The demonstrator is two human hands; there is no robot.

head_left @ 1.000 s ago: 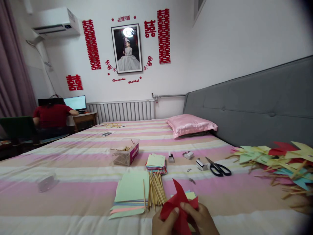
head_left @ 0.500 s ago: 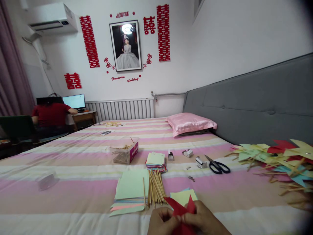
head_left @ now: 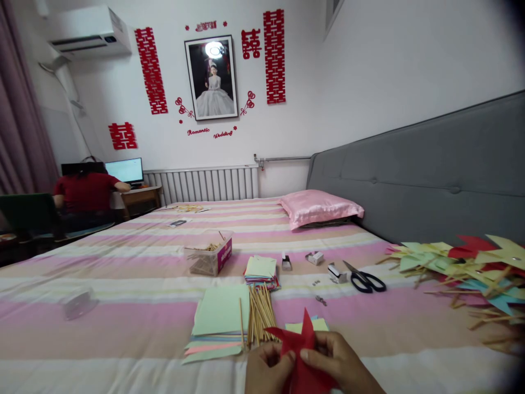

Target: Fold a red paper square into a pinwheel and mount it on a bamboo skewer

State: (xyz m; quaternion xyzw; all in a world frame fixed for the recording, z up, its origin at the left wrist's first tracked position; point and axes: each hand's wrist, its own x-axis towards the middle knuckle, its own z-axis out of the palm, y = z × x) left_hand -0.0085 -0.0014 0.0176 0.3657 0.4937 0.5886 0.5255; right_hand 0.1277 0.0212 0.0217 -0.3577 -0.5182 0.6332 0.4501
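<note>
Left of centre we have a green-topped paper stack (head_left: 221, 311) and, just beside it, a stick bundle (head_left: 261, 313), then our left hand (head_left: 264, 369) pinching the folded red paper (head_left: 296, 342) at the near middle, our right hand (head_left: 338, 361) gripping it too, scissors (head_left: 362, 273) farther back, and paper pinwheels (head_left: 438, 264) heaped at right

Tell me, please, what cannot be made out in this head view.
Red paper, head view: lower part cut off by bottom edge.
Yellow sheet, head view: partly hidden by red paper and right hand.
Monitor, head view: text too small.
Grey pieces, head view: too small to identify.
</note>
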